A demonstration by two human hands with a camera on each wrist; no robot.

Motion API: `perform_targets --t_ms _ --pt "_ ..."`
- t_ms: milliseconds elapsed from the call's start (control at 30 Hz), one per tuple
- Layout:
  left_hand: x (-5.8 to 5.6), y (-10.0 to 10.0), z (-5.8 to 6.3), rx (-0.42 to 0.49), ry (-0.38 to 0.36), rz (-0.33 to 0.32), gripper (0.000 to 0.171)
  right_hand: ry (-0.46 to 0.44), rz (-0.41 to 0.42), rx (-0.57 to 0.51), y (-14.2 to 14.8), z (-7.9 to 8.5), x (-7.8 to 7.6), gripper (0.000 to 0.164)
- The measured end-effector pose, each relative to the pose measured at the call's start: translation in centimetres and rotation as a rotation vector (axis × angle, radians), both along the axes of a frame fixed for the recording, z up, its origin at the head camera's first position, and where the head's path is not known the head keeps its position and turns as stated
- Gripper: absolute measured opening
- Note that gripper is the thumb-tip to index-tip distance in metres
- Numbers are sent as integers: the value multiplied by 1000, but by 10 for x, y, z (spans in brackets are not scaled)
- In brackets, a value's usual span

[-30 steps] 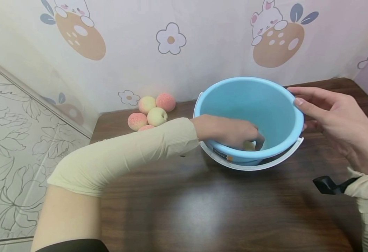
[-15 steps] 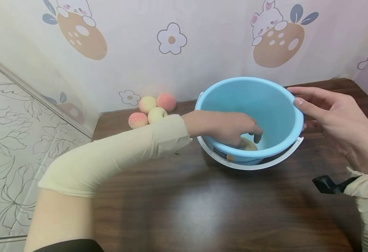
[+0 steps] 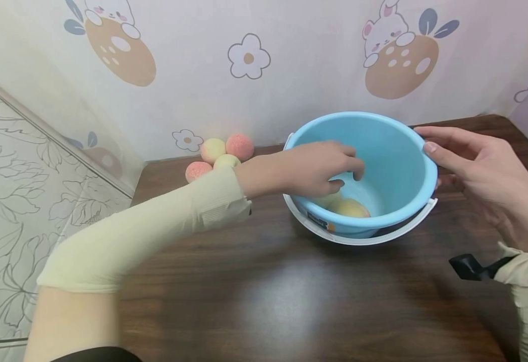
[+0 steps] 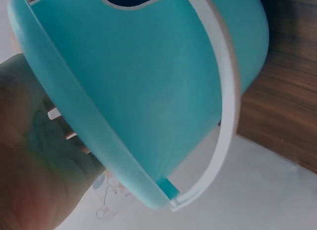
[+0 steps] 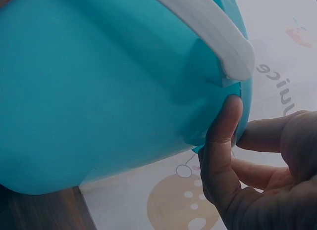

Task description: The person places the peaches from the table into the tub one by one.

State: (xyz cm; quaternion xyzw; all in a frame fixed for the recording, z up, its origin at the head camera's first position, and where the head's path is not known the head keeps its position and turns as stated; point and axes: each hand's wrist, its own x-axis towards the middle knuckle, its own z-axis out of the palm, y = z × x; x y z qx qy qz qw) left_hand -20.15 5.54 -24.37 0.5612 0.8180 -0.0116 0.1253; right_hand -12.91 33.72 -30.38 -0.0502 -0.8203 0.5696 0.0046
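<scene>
A light blue bucket (image 3: 408, 151) stands upright on the table with its white handle (image 3: 358, 242) hanging down at the front. My left hand (image 3: 315, 168) is over the bucket's opening, fingers loosely bent and holding nothing. Below it, a yellowish peach (image 3: 349, 207) lies inside, with part of a second one beside it. In the left wrist view the left hand (image 4: 39, 146) shows behind the bucket's rim (image 4: 84, 121). My right hand (image 3: 494, 176) pinches the right side of the rim, thumb and fingers on either side of it, close to the handle's joint (image 5: 240, 62) in the right wrist view.
Several peaches sit at the back left of the dark wooden table (image 3: 268, 291), among them a red one (image 3: 239, 147) and a yellow one (image 3: 212, 150); my left sleeve (image 3: 155, 241) partly covers the group. A patterned wall covering (image 3: 291, 60) rises right behind.
My left hand has let go of the peach in the bucket and risen up and to the left, so the fruit shows more. The right hand keeps its hold on the rim.
</scene>
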Motion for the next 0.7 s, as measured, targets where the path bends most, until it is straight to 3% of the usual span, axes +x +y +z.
perform_targets --t_ms 267,433,700 --pt "1 -22 3 150 144 38 34 -11 22 -74 -2 4 1 51" --pt "-2 -36 4 262 164 71 33 -41 -18 17 -5 5 2 53" --pt "-10 -60 3 383 162 118 29 -57 -28 23 -5 5 2 54"
